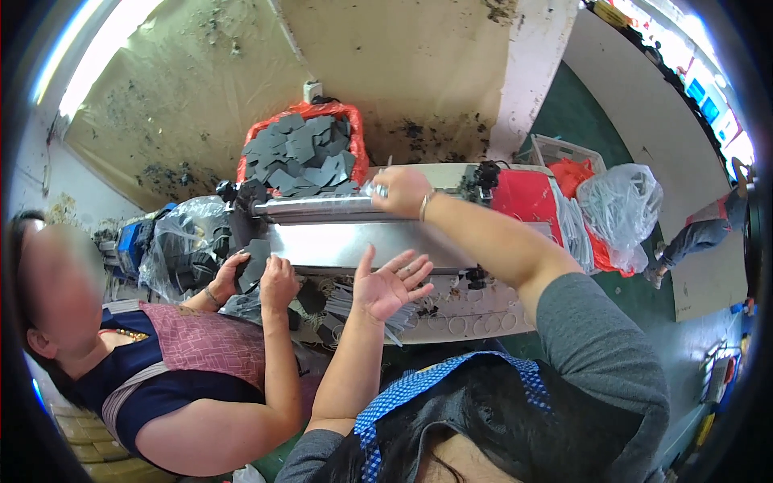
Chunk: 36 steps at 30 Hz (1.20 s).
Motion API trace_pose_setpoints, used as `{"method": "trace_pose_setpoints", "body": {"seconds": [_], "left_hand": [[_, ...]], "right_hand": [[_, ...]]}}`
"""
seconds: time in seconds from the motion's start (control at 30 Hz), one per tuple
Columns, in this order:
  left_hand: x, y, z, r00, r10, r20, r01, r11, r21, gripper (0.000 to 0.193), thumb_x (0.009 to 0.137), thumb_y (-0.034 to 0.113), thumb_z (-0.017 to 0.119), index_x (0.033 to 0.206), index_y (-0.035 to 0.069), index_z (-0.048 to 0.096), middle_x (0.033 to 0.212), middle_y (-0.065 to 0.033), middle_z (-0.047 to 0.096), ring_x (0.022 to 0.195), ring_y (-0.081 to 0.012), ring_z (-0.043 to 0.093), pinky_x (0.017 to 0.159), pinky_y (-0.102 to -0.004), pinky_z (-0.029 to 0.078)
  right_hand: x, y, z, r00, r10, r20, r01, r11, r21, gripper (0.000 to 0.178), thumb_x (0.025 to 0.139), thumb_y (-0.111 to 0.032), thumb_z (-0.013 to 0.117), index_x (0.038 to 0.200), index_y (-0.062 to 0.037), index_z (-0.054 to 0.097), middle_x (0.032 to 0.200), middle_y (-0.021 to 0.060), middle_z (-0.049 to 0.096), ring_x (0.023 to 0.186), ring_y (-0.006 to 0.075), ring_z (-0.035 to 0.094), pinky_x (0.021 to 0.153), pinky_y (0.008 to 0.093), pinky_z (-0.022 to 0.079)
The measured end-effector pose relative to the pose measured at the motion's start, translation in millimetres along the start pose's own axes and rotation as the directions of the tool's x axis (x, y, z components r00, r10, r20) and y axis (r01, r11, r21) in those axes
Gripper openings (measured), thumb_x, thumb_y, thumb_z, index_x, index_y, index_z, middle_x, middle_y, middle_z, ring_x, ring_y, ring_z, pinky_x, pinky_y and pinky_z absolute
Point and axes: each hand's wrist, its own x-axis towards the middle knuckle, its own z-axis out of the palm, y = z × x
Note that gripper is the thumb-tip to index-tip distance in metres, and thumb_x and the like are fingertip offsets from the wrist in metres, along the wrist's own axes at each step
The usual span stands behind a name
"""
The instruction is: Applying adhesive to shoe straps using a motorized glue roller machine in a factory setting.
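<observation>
My left hand (pixel 392 283) is raised palm up, fingers spread, with nothing in it. It is just in front of the shiny metal plate (pixel 346 244) of a bench machine. My right hand (pixel 404 193) reaches across to the far side and is closed by the metal roller (pixel 314 206). A small whitish, shiny thing (pixel 376 190) shows at its fingertips; its kind is too blurred to name. To my left, a co-worker's two hands hold a dark grey flat piece (pixel 254 264) at the plate's left end.
Behind the roller stands a red-lined container (pixel 360 145) heaped with dark grey cut pieces (pixel 298 153). Clear plastic bags (pixel 620 211) and a white crate (pixel 555 150) are at the right. Grey strips and thin rings (pixel 455 324) lie along the bench's near edge. The co-worker (pixel 209 346) sits close at my left.
</observation>
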Motion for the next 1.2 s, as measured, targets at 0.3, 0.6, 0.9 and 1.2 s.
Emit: {"method": "trace_pose_setpoints", "body": {"seconds": [0.3, 0.6, 0.9, 1.2], "left_hand": [[61.4, -91.1, 37.5, 0.938, -0.170, 0.301, 0.209, 0.972, -0.103, 0.057, 0.087, 0.052, 0.037, 0.121, 0.008, 0.049, 0.124, -0.0158, 0.049, 0.115, -0.0316, 0.046, 0.093, -0.0509, 0.040], [219.7, -289.1, 114.4, 0.899, -0.270, 0.346, 0.136, 0.920, 0.367, 0.051, 0.089, 0.043, 0.040, 0.128, 0.008, 0.041, 0.129, -0.0141, 0.044, 0.116, -0.0305, 0.044, 0.096, -0.0450, 0.037], [414.5, -479.1, 124.4, 0.889, -0.424, 0.172, 0.276, 0.797, 0.538, 0.067, 0.084, 0.054, 0.044, 0.136, 0.013, 0.028, 0.136, -0.0140, 0.035, 0.120, -0.0319, 0.040, 0.098, -0.0501, 0.034], [548.0, -551.1, 179.3, 0.922, -0.351, -0.161, 0.385, 0.861, 0.332, 0.044, 0.094, 0.039, 0.032, 0.127, 0.012, 0.041, 0.121, -0.0085, 0.049, 0.116, -0.0237, 0.044, 0.094, -0.0467, 0.037]], "right_hand": [[-199.9, -14.0, -96.6, 0.907, -0.240, -0.346, 0.250, 0.968, -0.017, 0.038, 0.062, -0.018, 0.068, 0.097, -0.0099, 0.056, 0.101, 0.0151, 0.052, 0.093, 0.0334, 0.052, 0.080, 0.0446, 0.043], [-327.4, 71.4, -210.5, 0.606, 0.357, -0.711, -0.399, 0.909, 0.117, 0.031, 0.067, -0.014, 0.063, 0.096, -0.0089, 0.055, 0.102, 0.0148, 0.050, 0.097, 0.0366, 0.049, 0.088, 0.0448, 0.038], [-471.7, 270.4, -307.2, 0.511, 0.391, -0.766, -0.402, 0.896, 0.190, 0.021, 0.070, -0.019, 0.066, 0.089, -0.0127, 0.058, 0.098, 0.0154, 0.053, 0.098, 0.0343, 0.050, 0.090, 0.0494, 0.037], [-514.5, 385.9, -356.4, 0.521, 0.433, -0.736, -0.395, 0.886, 0.241, 0.016, 0.078, -0.018, 0.062, 0.085, -0.0062, 0.053, 0.092, 0.0138, 0.054, 0.090, 0.0344, 0.052, 0.084, 0.0390, 0.040]]}}
